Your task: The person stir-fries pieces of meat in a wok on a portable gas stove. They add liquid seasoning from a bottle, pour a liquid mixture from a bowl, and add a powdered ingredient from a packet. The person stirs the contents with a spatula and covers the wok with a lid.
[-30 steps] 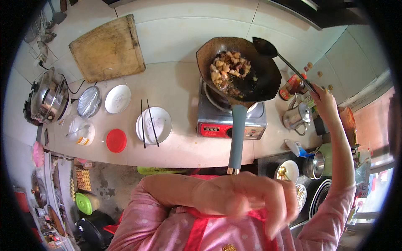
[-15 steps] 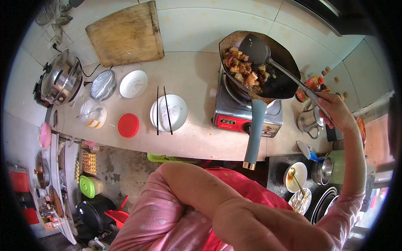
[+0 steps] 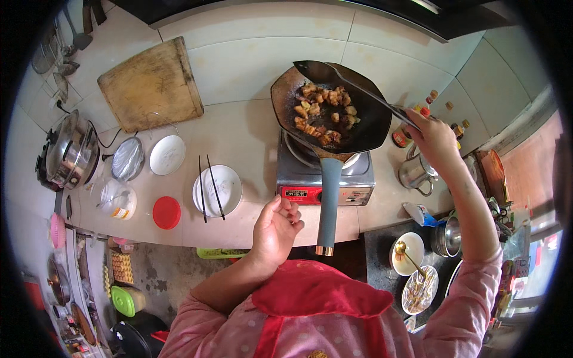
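Observation:
My right hand (image 3: 434,140) is wrapped around the handle of a dark wok spatula (image 3: 364,90). Its blade rests over the far rim of a wok (image 3: 373,128), or just above it. Browned chunks of meat (image 3: 325,106) lie scattered across the pan's bottom and near side. The wok sits on a portable gas stove (image 3: 358,173), its grey handle (image 3: 330,200) pointing toward me. Left of that handle is my left hand (image 3: 276,230), palm upward, fingers loosely bent and apart, holding nothing and not touching the handle.
Black chopsticks (image 3: 202,190) lie across a white bowl (image 3: 231,185) on the counter, beside a red lid (image 3: 166,213). A metal pitcher (image 3: 415,174) and sauce bottles (image 3: 401,137) stand right of the stove. A cutting board (image 3: 152,86) leans on the wall.
My left hand has swung from close in front of me to the left of the wok handle. The spatula blade has lifted from beside the meat to the far rim. The view has shifted.

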Available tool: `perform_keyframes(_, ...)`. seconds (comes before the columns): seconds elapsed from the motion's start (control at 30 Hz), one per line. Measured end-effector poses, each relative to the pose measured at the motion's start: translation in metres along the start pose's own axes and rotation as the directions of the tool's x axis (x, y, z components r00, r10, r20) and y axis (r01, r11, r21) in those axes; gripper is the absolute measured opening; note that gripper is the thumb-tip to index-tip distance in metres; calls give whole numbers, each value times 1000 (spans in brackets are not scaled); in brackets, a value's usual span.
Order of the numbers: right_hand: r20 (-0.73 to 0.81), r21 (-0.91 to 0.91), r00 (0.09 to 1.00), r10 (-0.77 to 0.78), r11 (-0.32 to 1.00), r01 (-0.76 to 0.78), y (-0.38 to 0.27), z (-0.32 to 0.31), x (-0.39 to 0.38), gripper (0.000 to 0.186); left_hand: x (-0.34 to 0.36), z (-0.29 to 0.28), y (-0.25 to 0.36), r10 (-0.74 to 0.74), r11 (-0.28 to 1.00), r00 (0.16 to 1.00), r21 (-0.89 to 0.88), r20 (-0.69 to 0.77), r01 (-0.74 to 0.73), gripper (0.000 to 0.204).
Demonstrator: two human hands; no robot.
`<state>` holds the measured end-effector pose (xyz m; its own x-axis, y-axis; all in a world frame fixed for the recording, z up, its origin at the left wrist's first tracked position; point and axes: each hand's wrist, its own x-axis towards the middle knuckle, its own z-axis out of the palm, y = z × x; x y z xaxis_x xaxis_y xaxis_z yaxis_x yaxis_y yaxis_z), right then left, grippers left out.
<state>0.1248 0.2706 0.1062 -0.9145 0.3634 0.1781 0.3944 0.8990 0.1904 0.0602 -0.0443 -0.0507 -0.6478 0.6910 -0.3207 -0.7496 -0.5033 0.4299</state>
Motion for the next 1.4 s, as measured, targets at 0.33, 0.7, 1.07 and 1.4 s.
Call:
perform_keyframes(0.33, -38, -231, 980, -197, 955, 183, 25, -61, -36, 36, 10, 10, -24, -347, 932, 906, 195, 242, 305, 34)
perform_keyframes(0.7, -84, -254, 995, -43, 967, 20, 28, -27, -78, 28, 3, 15, -22, -405, 909, 858, 240, 315, 341, 43)
perform_keyframes(1.07, 529, 709, 832, 165, 453, -541, 63, 89, -17, 17, -11, 13, -23, -333, 934, 879, 249, 341, 258, 47)
perform_keyframes(1.4, 457, 749, 889, 28, 526, -402, 21, -19, -36, 21, -11, 7, -21, -327, 933, 890, 256, 319, 252, 47)
